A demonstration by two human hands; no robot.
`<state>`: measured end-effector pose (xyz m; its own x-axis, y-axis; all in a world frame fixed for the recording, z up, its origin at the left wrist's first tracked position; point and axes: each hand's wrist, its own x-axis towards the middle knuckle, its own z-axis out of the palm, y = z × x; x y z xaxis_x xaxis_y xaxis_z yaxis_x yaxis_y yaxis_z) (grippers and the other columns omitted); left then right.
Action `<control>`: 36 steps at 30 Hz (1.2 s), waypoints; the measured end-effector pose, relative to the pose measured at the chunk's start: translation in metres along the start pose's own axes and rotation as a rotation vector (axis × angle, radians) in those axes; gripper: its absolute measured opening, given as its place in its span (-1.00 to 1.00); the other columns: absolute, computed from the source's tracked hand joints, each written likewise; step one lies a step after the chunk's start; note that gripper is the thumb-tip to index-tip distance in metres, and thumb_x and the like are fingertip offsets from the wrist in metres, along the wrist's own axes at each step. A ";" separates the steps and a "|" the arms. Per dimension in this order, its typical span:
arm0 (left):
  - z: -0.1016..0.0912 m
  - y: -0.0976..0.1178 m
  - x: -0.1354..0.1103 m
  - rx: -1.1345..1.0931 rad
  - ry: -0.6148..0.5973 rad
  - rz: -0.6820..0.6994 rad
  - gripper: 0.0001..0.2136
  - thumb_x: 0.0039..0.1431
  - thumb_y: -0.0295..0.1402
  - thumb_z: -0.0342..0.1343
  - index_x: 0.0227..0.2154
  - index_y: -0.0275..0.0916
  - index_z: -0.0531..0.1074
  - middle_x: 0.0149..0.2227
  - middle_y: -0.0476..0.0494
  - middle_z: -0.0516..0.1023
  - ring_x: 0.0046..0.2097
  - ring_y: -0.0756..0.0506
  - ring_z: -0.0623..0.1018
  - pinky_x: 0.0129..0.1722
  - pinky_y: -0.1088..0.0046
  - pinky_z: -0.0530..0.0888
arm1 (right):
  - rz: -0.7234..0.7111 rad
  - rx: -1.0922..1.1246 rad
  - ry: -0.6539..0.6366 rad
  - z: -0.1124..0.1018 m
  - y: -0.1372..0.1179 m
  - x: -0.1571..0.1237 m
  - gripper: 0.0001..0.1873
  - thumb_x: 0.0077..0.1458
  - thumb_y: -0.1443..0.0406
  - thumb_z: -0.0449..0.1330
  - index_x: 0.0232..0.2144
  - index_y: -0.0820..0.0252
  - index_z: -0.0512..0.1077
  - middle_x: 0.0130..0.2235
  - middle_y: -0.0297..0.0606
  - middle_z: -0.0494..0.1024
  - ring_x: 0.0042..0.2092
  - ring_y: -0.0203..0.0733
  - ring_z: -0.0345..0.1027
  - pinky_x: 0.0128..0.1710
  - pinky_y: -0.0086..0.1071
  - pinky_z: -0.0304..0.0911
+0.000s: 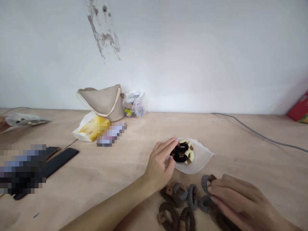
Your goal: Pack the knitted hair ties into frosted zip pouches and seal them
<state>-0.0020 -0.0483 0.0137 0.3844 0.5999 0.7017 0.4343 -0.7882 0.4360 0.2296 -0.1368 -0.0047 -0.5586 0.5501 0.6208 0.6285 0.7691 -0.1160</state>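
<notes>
My left hand (160, 162) is at the left edge of a translucent plastic bag (201, 158), its thumb and fingers curved around that edge. Black hair ties (181, 158) and cream hair ties (190, 156) with small brown tags lie in the bag, close to my fingertips. My right hand (240, 199) pinches a grey knitted hair tie (205, 183) between thumb and fingers. Beneath and beside it are more hair ties, grey (192, 196) and brown (172, 213), grouped on the table's near side. My right hand partly covers some of them.
A beige bag (103, 101) leans against the wall beside a clear bag of items (134, 104). In front is a yellow-and-white packet (92, 128). A black phone-like slab (64, 162) lies left. A grey cable (255, 131) crosses the right side. Another person's hand (3, 124) shows far left.
</notes>
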 end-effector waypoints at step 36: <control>-0.003 0.004 0.004 -0.017 -0.055 0.012 -0.51 0.06 -0.62 -0.09 0.07 -0.20 0.32 0.07 -0.20 0.43 0.04 -0.14 0.42 0.02 0.22 0.40 | 0.028 -0.016 -0.005 0.004 -0.014 0.054 -0.65 0.11 0.53 -0.06 -0.09 0.23 0.33 -0.18 -0.17 0.50 -0.17 -0.23 0.42 -0.20 -0.42 0.36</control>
<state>-0.0011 -0.0493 0.0197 0.4340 0.5970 0.6747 0.4160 -0.7971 0.4377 0.1886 -0.1168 0.0272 -0.5429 0.5732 0.6137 0.6530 0.7477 -0.1207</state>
